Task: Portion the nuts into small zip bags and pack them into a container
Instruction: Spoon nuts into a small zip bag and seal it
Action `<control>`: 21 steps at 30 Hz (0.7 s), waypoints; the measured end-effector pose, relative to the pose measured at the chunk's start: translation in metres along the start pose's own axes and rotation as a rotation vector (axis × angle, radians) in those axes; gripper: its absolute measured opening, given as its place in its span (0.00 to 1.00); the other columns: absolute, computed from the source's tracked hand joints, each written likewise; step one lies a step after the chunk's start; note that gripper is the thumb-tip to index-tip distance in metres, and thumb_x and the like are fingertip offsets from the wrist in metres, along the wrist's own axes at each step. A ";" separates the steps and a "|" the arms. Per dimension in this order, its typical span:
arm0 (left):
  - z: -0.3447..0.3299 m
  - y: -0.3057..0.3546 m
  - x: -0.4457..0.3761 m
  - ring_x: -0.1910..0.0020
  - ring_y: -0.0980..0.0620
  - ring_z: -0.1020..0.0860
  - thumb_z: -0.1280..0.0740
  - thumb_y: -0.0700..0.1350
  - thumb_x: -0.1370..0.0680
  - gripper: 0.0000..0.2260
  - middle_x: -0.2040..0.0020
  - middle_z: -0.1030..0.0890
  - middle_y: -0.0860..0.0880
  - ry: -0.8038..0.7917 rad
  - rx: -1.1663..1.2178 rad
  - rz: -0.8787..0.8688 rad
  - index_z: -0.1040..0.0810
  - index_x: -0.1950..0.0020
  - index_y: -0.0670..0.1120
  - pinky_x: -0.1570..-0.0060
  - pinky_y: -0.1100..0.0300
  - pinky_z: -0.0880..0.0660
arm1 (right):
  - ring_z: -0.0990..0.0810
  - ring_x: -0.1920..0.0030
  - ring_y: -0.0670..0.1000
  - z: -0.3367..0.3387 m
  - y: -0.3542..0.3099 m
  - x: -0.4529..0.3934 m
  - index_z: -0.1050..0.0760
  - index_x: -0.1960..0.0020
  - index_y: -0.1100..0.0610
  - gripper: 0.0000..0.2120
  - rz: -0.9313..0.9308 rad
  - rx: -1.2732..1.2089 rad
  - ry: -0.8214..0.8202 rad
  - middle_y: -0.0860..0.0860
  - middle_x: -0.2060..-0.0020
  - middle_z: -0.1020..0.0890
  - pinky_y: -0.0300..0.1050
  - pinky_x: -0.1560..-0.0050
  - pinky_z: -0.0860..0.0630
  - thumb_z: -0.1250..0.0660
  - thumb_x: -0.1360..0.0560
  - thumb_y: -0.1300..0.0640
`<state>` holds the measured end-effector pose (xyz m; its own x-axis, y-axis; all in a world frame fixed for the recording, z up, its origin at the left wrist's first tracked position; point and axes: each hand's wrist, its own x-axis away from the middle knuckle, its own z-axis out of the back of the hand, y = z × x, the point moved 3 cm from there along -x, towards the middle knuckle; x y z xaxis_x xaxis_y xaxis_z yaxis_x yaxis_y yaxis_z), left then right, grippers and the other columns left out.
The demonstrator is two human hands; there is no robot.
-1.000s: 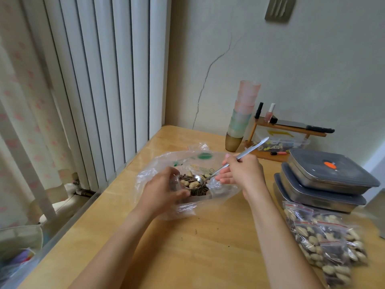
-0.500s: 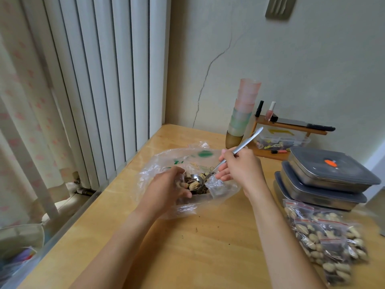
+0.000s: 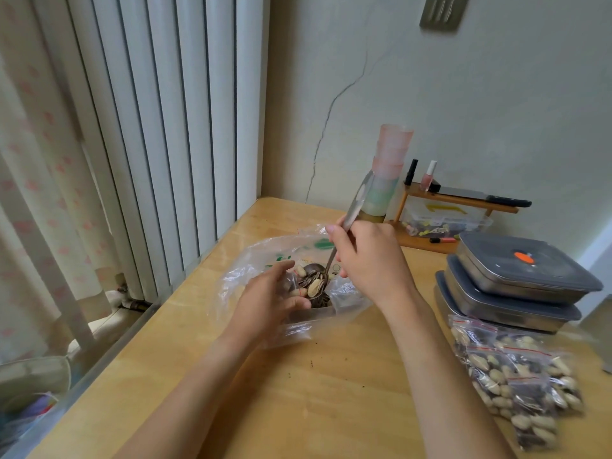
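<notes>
Nearest us at four o'clock on the bench (image 3: 331,392), a heap of filled zip bags (image 3: 516,379) lies sealed and waiting, nuts showing through the plastic, so a good share of the portioning looks done. Moving up to the centre, the left hand (image 3: 265,303) is curled around a small zip bag (image 3: 298,318), holding its mouth up inside the big clear bag (image 3: 251,276) that carries the loose nuts (image 3: 313,286). The right hand (image 3: 371,260) pinches the handle of the spoon (image 3: 354,207), and here is the change: half a second ago that handle lay low and slanted toward two o'clock, and now it has swung up steep, nearly toward one o'clock, with the bowl tipped down over the small bag's opening (a pour, by the look of it, not another dig). That would mean this scoop is going in and the bag is filling; whether it is full enough to seal I cannot tell, as the left hand hides most of it. Further back at three o'clock, three lidded steel containers (image 3: 520,276) sit stacked and closed, none yet opened for packing. Beyond them, at one o'clock, stands a tower of stacked cups (image 3: 389,167) beside a small wooden shelf (image 3: 460,200).
</notes>
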<state>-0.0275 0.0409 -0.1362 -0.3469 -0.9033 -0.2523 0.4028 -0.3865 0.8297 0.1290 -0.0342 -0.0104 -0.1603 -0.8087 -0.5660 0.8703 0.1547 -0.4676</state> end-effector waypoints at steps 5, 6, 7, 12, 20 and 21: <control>0.004 0.003 0.002 0.48 0.64 0.24 0.19 0.50 0.31 0.25 0.43 0.19 0.57 0.022 -0.015 -0.054 0.22 0.36 0.59 0.53 0.78 0.34 | 0.18 0.71 0.49 0.003 0.002 0.001 0.19 0.57 0.56 0.16 -0.024 -0.010 0.032 0.50 0.69 0.18 0.52 0.63 0.20 0.38 0.16 0.50; 0.004 0.004 0.002 0.48 0.64 0.24 0.20 0.51 0.30 0.24 0.43 0.19 0.57 0.015 -0.014 -0.061 0.22 0.37 0.60 0.53 0.78 0.34 | 0.18 0.73 0.46 0.004 0.003 0.001 0.19 0.57 0.56 0.16 -0.035 -0.015 0.027 0.49 0.69 0.18 0.50 0.64 0.20 0.38 0.15 0.50; 0.004 0.004 0.002 0.49 0.66 0.24 0.20 0.51 0.30 0.24 0.44 0.19 0.57 0.004 -0.006 -0.068 0.23 0.37 0.60 0.53 0.78 0.33 | 0.19 0.74 0.44 0.004 0.004 0.002 0.20 0.56 0.56 0.16 -0.044 -0.020 0.026 0.48 0.69 0.19 0.48 0.64 0.20 0.39 0.15 0.50; -0.001 0.002 0.004 0.54 0.70 0.20 0.20 0.46 0.30 0.24 0.55 0.17 0.66 -0.026 0.082 -0.047 0.24 0.39 0.57 0.55 0.75 0.28 | 0.20 0.75 0.41 0.004 0.005 0.003 0.19 0.54 0.58 0.15 -0.068 -0.055 0.076 0.48 0.70 0.19 0.41 0.66 0.23 0.39 0.15 0.52; -0.001 0.001 0.002 0.45 0.57 0.21 0.20 0.51 0.29 0.30 0.45 0.18 0.56 0.025 -0.069 -0.037 0.28 0.30 0.55 0.46 0.55 0.24 | 0.20 0.74 0.41 0.004 0.003 0.002 0.19 0.56 0.60 0.17 -0.015 -0.072 0.084 0.49 0.73 0.19 0.41 0.63 0.24 0.38 0.15 0.52; 0.000 0.002 0.002 0.42 0.54 0.23 0.21 0.52 0.29 0.29 0.45 0.20 0.57 0.049 -0.125 -0.060 0.27 0.30 0.55 0.45 0.55 0.27 | 0.19 0.74 0.41 0.005 0.001 0.002 0.18 0.57 0.60 0.18 -0.005 -0.062 0.095 0.49 0.73 0.19 0.41 0.62 0.24 0.38 0.15 0.52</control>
<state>-0.0270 0.0385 -0.1350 -0.3329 -0.8846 -0.3266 0.4855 -0.4577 0.7448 0.1322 -0.0385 -0.0089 -0.2105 -0.7528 -0.6237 0.8394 0.1879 -0.5101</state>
